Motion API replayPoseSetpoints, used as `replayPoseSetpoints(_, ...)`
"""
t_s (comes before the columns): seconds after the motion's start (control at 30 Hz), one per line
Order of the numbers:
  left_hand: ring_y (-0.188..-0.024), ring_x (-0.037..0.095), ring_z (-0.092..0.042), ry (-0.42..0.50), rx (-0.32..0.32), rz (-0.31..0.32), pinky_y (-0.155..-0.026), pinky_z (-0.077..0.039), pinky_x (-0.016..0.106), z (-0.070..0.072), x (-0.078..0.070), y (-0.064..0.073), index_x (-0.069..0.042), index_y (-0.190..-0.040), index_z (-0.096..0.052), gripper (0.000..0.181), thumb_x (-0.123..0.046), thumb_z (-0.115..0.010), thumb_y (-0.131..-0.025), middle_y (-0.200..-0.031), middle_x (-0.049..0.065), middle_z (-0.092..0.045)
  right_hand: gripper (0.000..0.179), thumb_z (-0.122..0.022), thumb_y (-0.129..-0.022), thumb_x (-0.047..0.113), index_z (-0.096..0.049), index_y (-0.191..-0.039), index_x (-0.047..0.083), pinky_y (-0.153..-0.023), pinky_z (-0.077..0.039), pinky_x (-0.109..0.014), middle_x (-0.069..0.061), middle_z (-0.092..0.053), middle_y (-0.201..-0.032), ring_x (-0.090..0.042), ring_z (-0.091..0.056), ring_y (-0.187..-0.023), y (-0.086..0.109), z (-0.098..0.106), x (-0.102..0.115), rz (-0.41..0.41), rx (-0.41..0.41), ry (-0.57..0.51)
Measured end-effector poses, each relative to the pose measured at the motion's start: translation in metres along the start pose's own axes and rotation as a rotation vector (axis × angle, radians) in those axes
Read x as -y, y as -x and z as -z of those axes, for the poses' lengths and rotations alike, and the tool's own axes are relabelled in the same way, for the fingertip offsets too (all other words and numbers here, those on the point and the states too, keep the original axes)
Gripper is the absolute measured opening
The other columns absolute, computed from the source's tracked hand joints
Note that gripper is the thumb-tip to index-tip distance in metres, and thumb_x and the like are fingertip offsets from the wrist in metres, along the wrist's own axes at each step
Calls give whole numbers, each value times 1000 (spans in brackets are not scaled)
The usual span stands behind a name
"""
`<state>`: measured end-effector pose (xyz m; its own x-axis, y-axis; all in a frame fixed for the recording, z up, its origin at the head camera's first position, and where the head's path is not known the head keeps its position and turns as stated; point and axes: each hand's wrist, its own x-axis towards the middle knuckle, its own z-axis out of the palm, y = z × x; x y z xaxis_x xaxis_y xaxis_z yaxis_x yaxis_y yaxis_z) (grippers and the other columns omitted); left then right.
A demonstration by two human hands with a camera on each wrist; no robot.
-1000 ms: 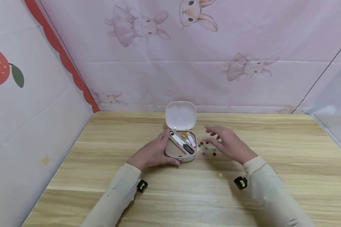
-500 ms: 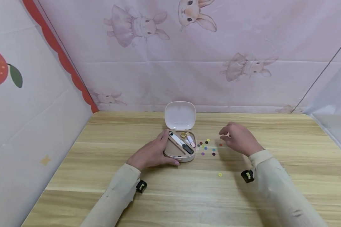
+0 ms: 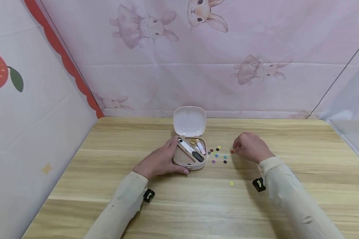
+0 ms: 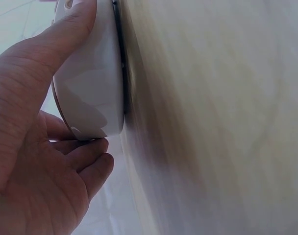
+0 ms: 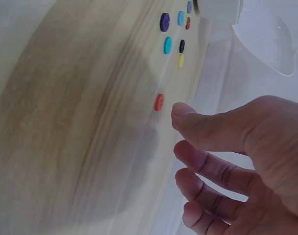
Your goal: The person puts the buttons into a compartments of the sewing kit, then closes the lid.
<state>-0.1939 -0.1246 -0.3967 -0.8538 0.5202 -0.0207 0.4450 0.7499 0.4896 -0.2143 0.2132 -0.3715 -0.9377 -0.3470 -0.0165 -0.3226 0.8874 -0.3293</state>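
Note:
My left hand [image 3: 161, 160] holds a small white sewing box [image 3: 181, 159] by its left side, thumb along the front and fingers around the back. The box's lid [image 3: 189, 121] stands up. Inside lie a long white-and-black tool [image 3: 191, 150], a gold ring [image 3: 192, 141] and a small white-and-pink piece [image 3: 200, 147]. My right hand [image 3: 252, 147] hovers just right of a red button [image 5: 159, 102], with its fingers loosely bent. In the right wrist view, thumb and fingertips are apart from each other and from the button, holding nothing.
Several coloured buttons lie right of the box, among them a purple button [image 3: 213, 161], a teal button [image 5: 167, 45] and a black button [image 5: 182, 46]. A yellow button [image 3: 231, 183] lies nearer the front of the wooden table [image 3: 185, 205]. Printed curtains [image 3: 215, 93] stand behind.
My right hand has moved right from over the button cluster, then lowered slightly beside the red button. My left hand and the box have stayed in place.

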Motion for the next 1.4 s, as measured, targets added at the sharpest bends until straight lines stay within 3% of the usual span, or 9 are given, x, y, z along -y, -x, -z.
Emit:
replayPoseSetpoints(0.2,-143,25,-36,8,6,2,-114,-37,41,1,-1,0,-13,-163,8,136,-62,-83,-74,-167,11,-17,7,-77,-85,3,-81,-89,8,-83,-54,-52,-9,-76,-95,-30,-68,-93,-3,-3,0,6,15,6)
replayPoseSetpoints(0.5,-139,23,-41,18,11,6,-112,-39,41,2,-1,-1,-15,-164,3,134,-62,-84,-73,-165,8,-21,10,-80,-81,1,-81,-82,11,-83,-55,-50,-5,-76,-89,-29,-69,-89,-3,-6,0,81,-32,39)
replayPoseSetpoints(0.7,-134,22,-45,25,10,3,-110,-42,41,3,-1,-2,-15,-163,-4,130,-61,-84,-72,-161,8,-26,11,-80,-80,-1,-81,-84,9,-81,-56,-47,-7,-77,-89,-27,-69,-86,-5,-10,-3,76,-45,50)
replayPoseSetpoints(1.13,-137,22,-43,32,11,-1,-111,-41,41,4,-2,-2,-16,-164,1,133,-61,-84,-72,-163,8,-24,16,-77,-78,-5,-81,-82,9,-82,-55,-47,-6,-75,-86,-29,-68,-87,-6,-11,-5,80,-58,54)
replayPoseSetpoints(1.4,-134,22,-45,46,6,-17,-110,-41,40,5,-2,-2,-14,-163,-4,130,-59,-85,-73,-160,8,-27,14,-80,-77,-3,-80,-80,10,-90,-50,-55,-6,-71,-87,-30,-63,-87,-4,-13,-4,61,-81,46)
